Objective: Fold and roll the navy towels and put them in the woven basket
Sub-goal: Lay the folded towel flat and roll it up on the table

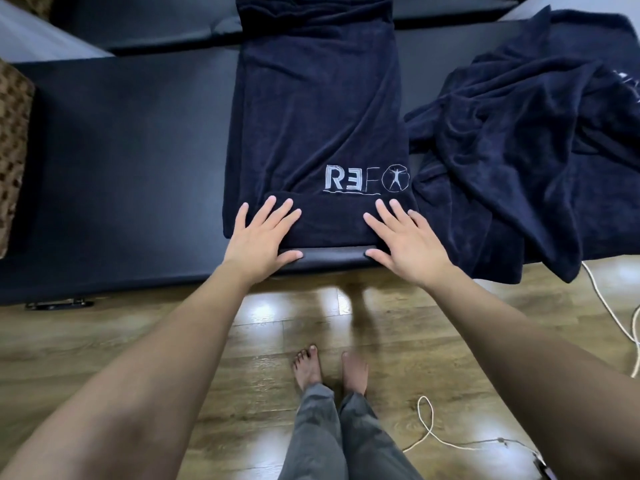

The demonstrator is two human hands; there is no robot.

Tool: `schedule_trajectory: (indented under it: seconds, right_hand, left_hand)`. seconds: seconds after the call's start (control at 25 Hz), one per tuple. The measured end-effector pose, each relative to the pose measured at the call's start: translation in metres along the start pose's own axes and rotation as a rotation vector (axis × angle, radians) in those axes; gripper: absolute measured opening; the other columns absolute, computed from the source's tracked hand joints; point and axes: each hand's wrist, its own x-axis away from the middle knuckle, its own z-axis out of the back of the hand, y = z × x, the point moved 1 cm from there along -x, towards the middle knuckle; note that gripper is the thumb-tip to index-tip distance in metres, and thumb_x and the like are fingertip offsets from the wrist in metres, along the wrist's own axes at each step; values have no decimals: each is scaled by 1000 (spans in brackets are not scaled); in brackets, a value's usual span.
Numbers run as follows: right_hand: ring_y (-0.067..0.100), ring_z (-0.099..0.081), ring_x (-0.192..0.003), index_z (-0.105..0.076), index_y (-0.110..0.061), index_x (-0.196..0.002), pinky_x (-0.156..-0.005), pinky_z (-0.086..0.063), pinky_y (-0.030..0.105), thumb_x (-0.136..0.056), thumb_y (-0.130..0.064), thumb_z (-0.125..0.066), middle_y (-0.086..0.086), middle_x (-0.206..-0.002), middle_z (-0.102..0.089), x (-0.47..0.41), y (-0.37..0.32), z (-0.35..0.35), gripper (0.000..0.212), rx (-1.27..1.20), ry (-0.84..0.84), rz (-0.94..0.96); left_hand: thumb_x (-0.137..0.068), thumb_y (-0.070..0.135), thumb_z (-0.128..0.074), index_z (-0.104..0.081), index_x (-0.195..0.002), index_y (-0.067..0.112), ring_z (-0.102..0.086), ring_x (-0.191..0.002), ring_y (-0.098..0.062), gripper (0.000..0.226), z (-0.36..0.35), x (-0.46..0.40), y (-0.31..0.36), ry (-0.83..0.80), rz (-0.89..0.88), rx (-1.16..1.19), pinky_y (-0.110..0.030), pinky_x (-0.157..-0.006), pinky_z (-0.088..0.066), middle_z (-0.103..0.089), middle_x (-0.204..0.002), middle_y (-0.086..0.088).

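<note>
Rolling the folded towel point(318, 109) from its near end: left hand point(259, 233) and right hand point(405, 237) flat, fingers spread. Next, probably pushing the roll evenly forward.

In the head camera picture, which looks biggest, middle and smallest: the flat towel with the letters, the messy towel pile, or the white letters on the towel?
1. Flat towel and messy towel pile: they look about alike, and both run out of the picture, so I won't rank them.
2. White letters: clearly smallest.
</note>
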Motion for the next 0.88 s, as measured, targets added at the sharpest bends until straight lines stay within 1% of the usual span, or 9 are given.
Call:
schedule_trajectory:
  seconds: [0.2,0.28,0.36,0.44,0.48,0.6,0.68,0.8,0.88]
  right_hand:
    - [30,-34,-148,-39,-23,-153,-116,-28,46,-98,-54,-36,5,-161,-36,-2,17,-14,63,44,97,54]
    - [29,-40,-144,-49,-22,-148,-114,-31,46,-99,-45,-36,5,-156,-44,-3,14,-15,55,-17,163,48]
    - [28,-46,-141,-61,-19,-137,-112,-33,44,-101,-35,-49,4,-149,-54,-8,15,-12,42,-169,195,4]
    - [27,-52,-137,-68,-13,-126,-112,-34,41,-98,-26,-64,3,-140,-62,-11,17,-5,32,-343,174,-65]
    - [27,-54,-135,-70,-11,-123,-111,-35,41,-96,-24,-67,4,-137,-64,-13,18,-2,30,-369,163,-80]
    - [29,-56,-133,-73,-10,-119,-108,-40,45,-94,-24,-70,5,-135,-65,-12,19,0,28,-329,157,-58]
    - [28,-55,-134,-72,-11,-121,-109,-39,45,-96,-25,-68,5,-135,-65,-11,18,-2,29,-315,161,-56]
    - [29,-62,-123,-68,-9,-121,-105,-39,42,-102,-27,-58,6,-124,-71,-11,14,0,28,-336,188,-108]
    - [34,-63,-95,-63,-9,-100,-95,-41,46,-105,-27,-51,6,-98,-69,-10,9,9,22,-360,191,-154]
  left_hand:
    - [-95,48,-60,-50,-144,21,-27,-152,-19,57,-17,-4,-28,189,-119,112,-48,-119,-27,-41,-159,9]
    - [-97,48,-53,-63,-125,17,-44,-142,-23,43,-20,-11,-28,267,-108,204,-47,-108,-35,-59,-142,5]
    - [-99,51,-42,-68,-102,13,-58,-118,-32,46,-13,-21,-25,317,-48,235,-44,-88,-41,-68,-114,-2]
    - [-99,52,-39,-64,-83,10,-59,-92,-36,51,-4,-22,-21,390,-29,188,-39,-73,-37,-63,-91,-6]
    - [-97,56,-42,-63,-85,11,-58,-91,-35,51,-3,-19,-20,396,-51,153,-39,-72,-37,-62,-91,-5]
    - [-84,72,-53,-63,-116,16,-53,-124,-26,65,-16,0,-18,320,-140,89,-41,-94,-41,-61,-122,3]
    - [-91,61,-51,-66,-117,18,-52,-129,-25,52,-22,1,-15,382,-107,104,-39,-95,-42,-64,-123,4]
    - [-99,47,-43,-68,-95,14,-57,-103,-29,41,-13,-12,-8,409,46,230,-40,-79,-41,-67,-97,0]
    - [-102,45,-38,-61,-79,11,-54,-84,-33,47,-8,-12,-3,421,79,234,-43,-71,-40,-61,-78,-4]
